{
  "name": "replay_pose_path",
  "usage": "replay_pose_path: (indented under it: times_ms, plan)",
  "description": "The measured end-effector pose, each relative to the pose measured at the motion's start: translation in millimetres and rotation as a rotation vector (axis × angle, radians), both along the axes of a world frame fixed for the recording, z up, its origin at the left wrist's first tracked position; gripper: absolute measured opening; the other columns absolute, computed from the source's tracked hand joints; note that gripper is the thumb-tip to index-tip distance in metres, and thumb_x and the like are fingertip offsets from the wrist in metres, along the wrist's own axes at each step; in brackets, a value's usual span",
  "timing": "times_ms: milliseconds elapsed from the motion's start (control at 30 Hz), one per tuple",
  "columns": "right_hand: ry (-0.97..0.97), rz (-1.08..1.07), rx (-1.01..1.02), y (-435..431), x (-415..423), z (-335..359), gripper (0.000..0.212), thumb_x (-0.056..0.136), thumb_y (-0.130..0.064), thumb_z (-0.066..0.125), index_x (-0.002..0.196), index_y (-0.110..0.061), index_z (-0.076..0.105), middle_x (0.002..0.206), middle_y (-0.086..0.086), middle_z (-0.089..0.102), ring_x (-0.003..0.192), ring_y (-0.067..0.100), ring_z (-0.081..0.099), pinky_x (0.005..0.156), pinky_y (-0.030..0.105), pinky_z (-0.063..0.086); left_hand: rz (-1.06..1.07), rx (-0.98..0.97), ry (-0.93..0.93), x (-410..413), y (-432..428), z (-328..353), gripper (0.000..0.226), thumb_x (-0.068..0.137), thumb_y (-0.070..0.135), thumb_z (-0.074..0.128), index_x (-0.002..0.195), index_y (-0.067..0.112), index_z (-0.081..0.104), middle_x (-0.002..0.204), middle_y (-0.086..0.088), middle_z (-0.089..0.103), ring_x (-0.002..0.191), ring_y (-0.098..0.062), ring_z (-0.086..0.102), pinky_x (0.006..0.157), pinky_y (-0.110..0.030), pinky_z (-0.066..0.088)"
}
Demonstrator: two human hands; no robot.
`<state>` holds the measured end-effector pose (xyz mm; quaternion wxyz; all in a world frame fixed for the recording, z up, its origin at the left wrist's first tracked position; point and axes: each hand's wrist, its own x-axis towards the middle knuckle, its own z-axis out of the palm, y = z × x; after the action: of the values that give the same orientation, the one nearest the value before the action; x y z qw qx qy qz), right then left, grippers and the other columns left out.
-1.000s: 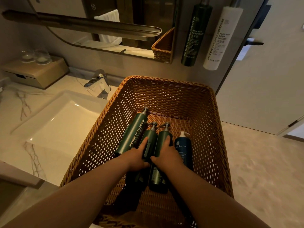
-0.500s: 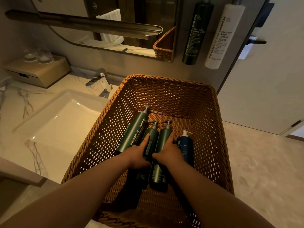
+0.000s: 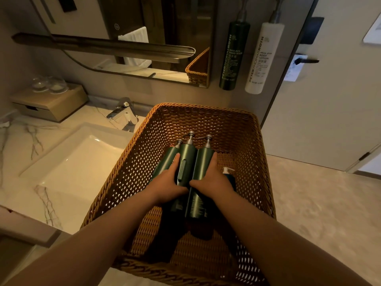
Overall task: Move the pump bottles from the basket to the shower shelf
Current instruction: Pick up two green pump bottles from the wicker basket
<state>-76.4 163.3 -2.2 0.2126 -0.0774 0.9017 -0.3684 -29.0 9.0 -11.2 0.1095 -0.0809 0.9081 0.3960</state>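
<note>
Both your hands are inside the wicker basket [image 3: 255, 153] at the counter's right end, beside the sink [image 3: 82, 159]. Your left hand [image 3: 168, 182] is wrapped around one green pump bottle [image 3: 185, 159]; your right hand [image 3: 212, 178] is closed on a second green bottle [image 3: 201, 182], the two touching side by side. A third green bottle [image 3: 165, 162] lies along the basket's left side, and a dark blue pump bottle [image 3: 229, 175] sits just right of your right hand.

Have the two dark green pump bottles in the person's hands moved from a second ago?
Yes. The two dark green pump bottles have risen off the woven wicker basket floor, toward its far wall, away from the dark blue pump bottle.
</note>
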Motion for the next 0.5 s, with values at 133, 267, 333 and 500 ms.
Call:
replay_pose_path:
  times_ms: [133,267,333,500]
  plan:
    - [0.068,0.033,-0.067,12,-1,30,0.119,0.075,-0.039,0.07,0.144,-0.027,-0.026,0.137,0.009,0.049,0.115,0.026,0.054,0.094,0.04,0.046,0.038,0.146,0.091,5,1,27,0.111,0.076,0.02,0.073,0.145,0.046,-0.01,0.136,-0.007,0.049,0.108,-0.021,0.058,0.093,-0.044,0.048]
    - [0.204,0.059,-0.188,27,6,60,0.115,0.074,-0.045,0.069,0.146,-0.035,-0.02,0.14,0.001,0.046,0.115,0.02,0.053,0.093,0.036,0.045,0.042,0.24,0.189,17,3,58,0.108,0.077,0.022,0.073,0.14,0.055,-0.007,0.124,0.01,0.046,0.1,-0.003,0.055,0.079,-0.026,0.051]
    - [0.257,0.066,-0.289,34,14,71,0.111,0.074,-0.045,0.07,0.145,-0.043,-0.016,0.133,-0.01,0.046,0.107,0.011,0.052,0.085,0.03,0.042,0.044,0.251,0.244,26,6,74,0.107,0.075,0.024,0.073,0.138,0.061,-0.006,0.119,0.016,0.044,0.098,0.003,0.052,0.078,-0.025,0.052]
    - [0.353,0.087,-0.431,51,39,94,0.097,0.074,-0.05,0.067,0.141,-0.054,-0.002,0.113,-0.032,0.036,0.09,-0.016,0.044,0.07,0.009,0.033,0.064,0.343,0.334,52,16,103,0.107,0.069,0.035,0.073,0.14,0.059,-0.002,0.115,0.029,0.041,0.092,0.016,0.054,0.067,-0.015,0.052]
